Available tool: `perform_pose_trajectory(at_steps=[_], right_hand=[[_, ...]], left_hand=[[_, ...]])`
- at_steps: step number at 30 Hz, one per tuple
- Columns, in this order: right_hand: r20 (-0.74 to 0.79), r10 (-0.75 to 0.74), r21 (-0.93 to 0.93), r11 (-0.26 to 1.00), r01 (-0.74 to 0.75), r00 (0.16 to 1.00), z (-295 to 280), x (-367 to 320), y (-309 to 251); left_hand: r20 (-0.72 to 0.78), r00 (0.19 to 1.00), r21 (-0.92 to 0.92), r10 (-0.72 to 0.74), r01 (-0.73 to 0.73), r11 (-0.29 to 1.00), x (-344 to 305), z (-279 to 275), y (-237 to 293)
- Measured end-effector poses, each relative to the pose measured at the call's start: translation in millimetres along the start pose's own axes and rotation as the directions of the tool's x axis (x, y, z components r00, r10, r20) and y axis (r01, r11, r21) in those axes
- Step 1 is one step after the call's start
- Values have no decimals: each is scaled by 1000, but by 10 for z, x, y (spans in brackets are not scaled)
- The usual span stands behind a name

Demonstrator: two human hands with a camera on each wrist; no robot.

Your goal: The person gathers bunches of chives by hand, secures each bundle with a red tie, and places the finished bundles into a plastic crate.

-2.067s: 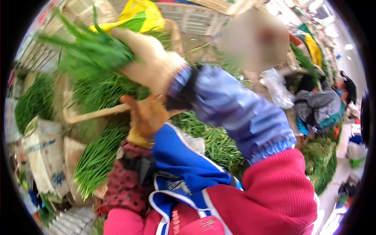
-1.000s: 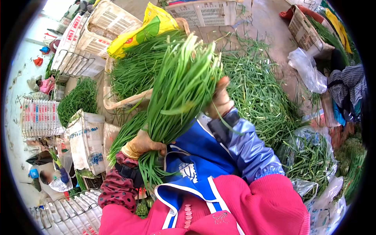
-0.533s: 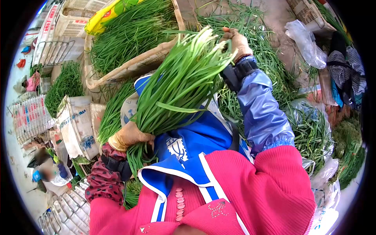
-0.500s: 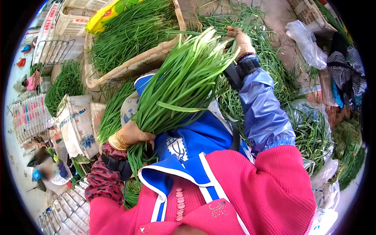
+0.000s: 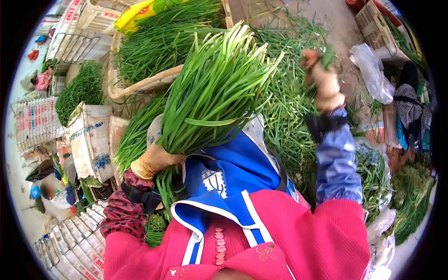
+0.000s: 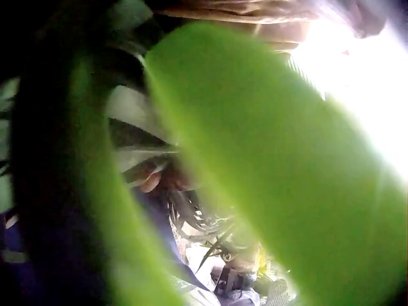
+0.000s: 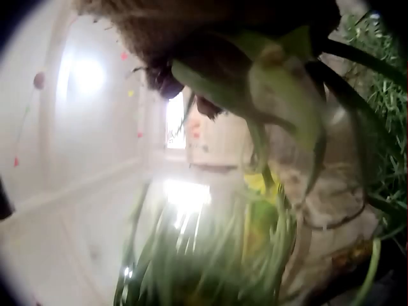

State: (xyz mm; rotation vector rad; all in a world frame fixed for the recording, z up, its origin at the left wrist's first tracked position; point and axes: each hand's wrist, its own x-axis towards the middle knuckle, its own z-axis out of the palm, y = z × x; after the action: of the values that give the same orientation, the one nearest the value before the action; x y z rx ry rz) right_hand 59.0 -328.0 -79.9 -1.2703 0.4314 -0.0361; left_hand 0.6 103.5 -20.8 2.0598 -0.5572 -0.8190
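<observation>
Many stalks (image 5: 217,88) fill the left hand (image 5: 157,162), fingers clamped, at eight o'clock; the right hand (image 5: 325,84), raised at two, pinches leaves (image 7: 287,95), seen drooping only in its wrist view.

Loose green stalks (image 5: 291,109) across the floor (image 5: 341,30)

Pale bkgd wall (image 7: 217,143), bright glare (image 7: 187,193), brownish flr (image 5: 339,29).
</observation>
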Motion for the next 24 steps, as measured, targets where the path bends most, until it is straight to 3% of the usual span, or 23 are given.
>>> perform_pose_trajectory(at_steps=[1, 2, 3, 5, 6, 7, 9, 11, 12, 13, 15, 16, 17, 18, 19, 20, 21, 23, 24], right_hand=[[173, 43, -67, 997, -32, 984, 170, -112, 69], [270, 66, -182, 983, -16, 961, 370, -336, 69], [355, 100, -295, 955, 10, 929, 550, -490, 62], [364, 253, -339, 932, -125, 896, 798, -511, 137], [327, 85, -295, 955, 16, 941, 836, -465, 293], [241, 62, -389, 920, 38, 969, 855, -412, 337], [138, 62, -644, 764, 42, 988, 784, -270, 336], [-131, -38, -561, 827, -42, 991, 481, 80, 494], [-232, 39, -453, 880, -143, 972, 313, 151, 294], [-321, 125, -330, 914, -235, 939, 131, 217, 94], [-344, 58, -41, 996, -77, 937, -327, 456, 164], [-260, 34, -46, 998, -47, 965, -263, 367, 30], [-176, 7, -46, 999, -16, 984, -181, 260, -120], [26, -4, -76, 997, 6, 1000, -164, 213, -135], [189, -12, -154, 987, 41, 982, -91, 139, -191], [289, -6, -168, 984, 57, 957, -1, 88, -208], [388, 2, -179, 981, 73, 922, 114, 44, -217], [436, 70, -380, 918, 113, 897, 440, -117, -275], [407, 69, -540, 823, 179, 911, 589, -136, -193]], left_hand=[[-25, 969, 236, 247, -234, 943, 31, -17, -89], [-60, 960, 312, 274, -243, 918, 58, -11, -27], [-48, 972, 396, 229, -192, 898, 37, -12, -30], [-24, 990, 560, 137, -100, 823, -3, -14, -39], [79, 951, 822, 299, -232, 520, -10, -24, -42], [232, 888, 946, 397, -302, 123, -32, -32, -49], [158, 948, 878, 277, -263, 399, -147, -33, -214], [38, 991, 668, 126, -119, 734, -219, 0, -254], [-33, 999, 465, 20, -2, 885, -240, 15, -216], [-39, 998, 447, 42, -20, 894, -258, 31, -209], [-50, 995, 412, 86, -58, 909, -293, 61, -193], [29, 976, 636, 216, -185, 749, -280, 59, -207], [129, 957, 846, 260, -243, 475, -273, 68, -200], [228, 926, 949, 301, -280, 143, -264, 76, -194], [116, 971, 836, 208, -208, 507, -245, 87, -226], [44, 996, 607, 75, -86, 790, -218, 86, -266], [2, 999, 473, 42, -38, 880, -204, 95, -256], [-82, 996, 157, -23, 36, 987, -167, 113, -202], [-111, 992, 246, 59, -31, 969, -126, 111, -206]])
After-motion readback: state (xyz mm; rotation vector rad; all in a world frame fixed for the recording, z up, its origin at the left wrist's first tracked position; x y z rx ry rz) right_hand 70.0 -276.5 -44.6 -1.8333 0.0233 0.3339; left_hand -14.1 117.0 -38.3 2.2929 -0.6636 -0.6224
